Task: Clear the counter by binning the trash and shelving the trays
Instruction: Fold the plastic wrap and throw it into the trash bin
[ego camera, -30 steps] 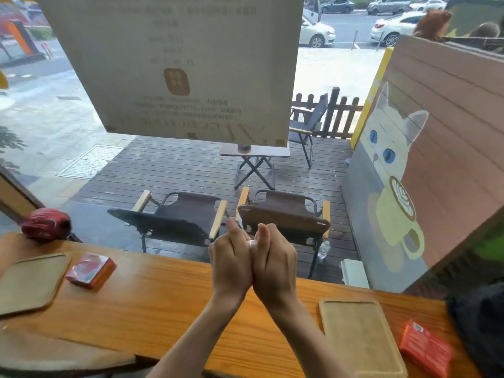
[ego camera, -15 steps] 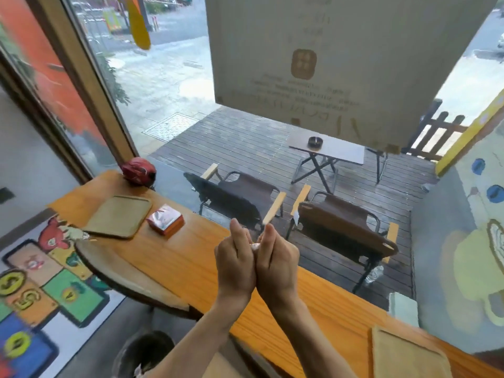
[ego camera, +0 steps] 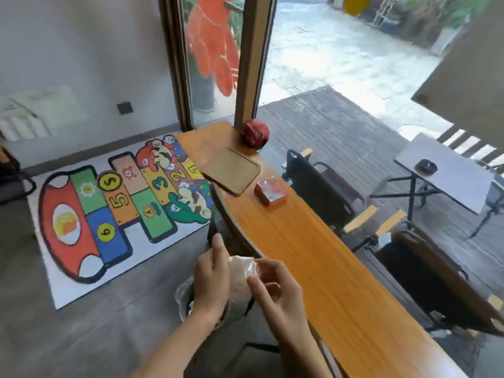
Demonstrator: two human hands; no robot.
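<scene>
Both hands are holding a crinkly clear wrapper [ego camera: 241, 271] over the bin [ego camera: 183, 298]: the left hand [ego camera: 211, 282] and right hand [ego camera: 275, 291] are pinching it. Farther along the counter [ego camera: 313, 268] are sitting a red box [ego camera: 270, 191] and a tray [ego camera: 231, 170].

An orange-brown, wood-grained worktop [ego camera: 313, 257] carries a tan tray [ego camera: 231, 170], a red-and-silver patterned box [ego camera: 270, 191] and a red ball [ego camera: 255, 132]; beside it, a multicoloured numbered hopscotch mat [ego camera: 109, 205] covers grey floor [ego camera: 81, 336].
</scene>
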